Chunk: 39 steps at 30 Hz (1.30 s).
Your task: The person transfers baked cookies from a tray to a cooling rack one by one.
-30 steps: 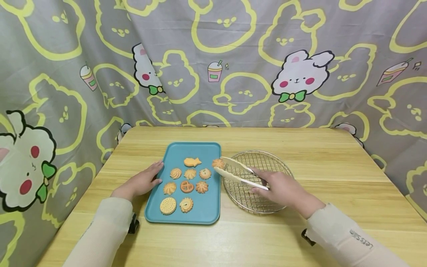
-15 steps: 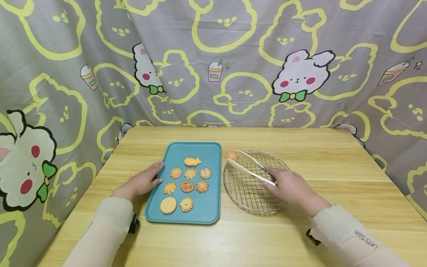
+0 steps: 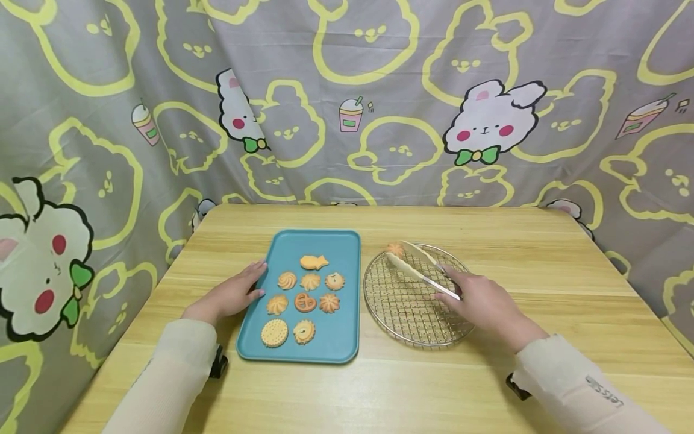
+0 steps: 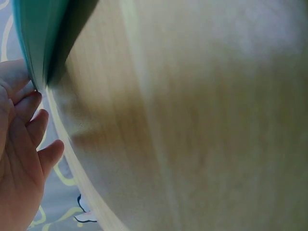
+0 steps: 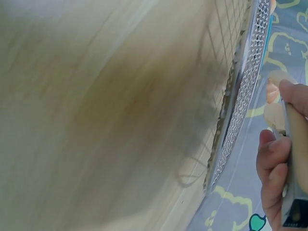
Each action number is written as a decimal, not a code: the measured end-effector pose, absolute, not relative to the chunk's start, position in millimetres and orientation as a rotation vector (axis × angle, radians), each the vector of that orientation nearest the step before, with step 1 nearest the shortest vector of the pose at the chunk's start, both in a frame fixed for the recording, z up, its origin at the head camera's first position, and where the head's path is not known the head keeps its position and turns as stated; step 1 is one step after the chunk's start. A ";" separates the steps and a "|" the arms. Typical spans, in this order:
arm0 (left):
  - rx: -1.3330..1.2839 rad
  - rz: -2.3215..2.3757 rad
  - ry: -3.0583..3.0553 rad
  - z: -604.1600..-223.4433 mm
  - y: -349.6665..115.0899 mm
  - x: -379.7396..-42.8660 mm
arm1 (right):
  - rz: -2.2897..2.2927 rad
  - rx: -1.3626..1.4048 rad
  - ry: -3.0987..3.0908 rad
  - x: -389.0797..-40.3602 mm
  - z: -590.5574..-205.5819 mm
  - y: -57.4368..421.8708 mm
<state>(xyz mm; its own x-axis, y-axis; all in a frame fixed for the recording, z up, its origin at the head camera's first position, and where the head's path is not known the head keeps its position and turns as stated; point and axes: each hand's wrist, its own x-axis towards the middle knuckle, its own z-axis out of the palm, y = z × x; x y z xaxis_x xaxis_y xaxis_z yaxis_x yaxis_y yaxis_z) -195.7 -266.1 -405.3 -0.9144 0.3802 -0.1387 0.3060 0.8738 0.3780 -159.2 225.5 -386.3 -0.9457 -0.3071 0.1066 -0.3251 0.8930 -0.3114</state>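
My right hand [image 3: 485, 307] grips a pair of food tongs [image 3: 420, 274] with metal arms and pale cream tips. Between the tips is a flower-shaped cookie [image 3: 395, 249], over the back-left part of a round wire cooling rack [image 3: 417, 313]. In the right wrist view, fingers and thumb wrap round the tongs [image 5: 299, 159] beside the rack's edge [image 5: 231, 110]. My left hand [image 3: 230, 295] rests against the left edge of a blue-green tray [image 3: 331, 346], fingers loosely bent. The left wrist view shows its fingertips touching the tray's outer wall [image 4: 41, 38].
On the tray lie several cookies, among them a fish-shaped one [image 3: 314, 261], a pretzel [image 3: 305, 302] and a round dotted one [image 3: 275, 333]. Tray and rack stand side by side on a wooden table [image 3: 542, 271], with a patterned curtain [image 3: 401, 181] behind.
The tongs with the flower-shaped cookie have moved right and slightly back, from the tray's right edge to over the rack. My left hand has stayed at the tray.
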 end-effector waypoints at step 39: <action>0.524 0.526 2.833 -402.7 -263.7 -193.3 | 0.474 0.382 -3.118 -157.9 -389.4 242.7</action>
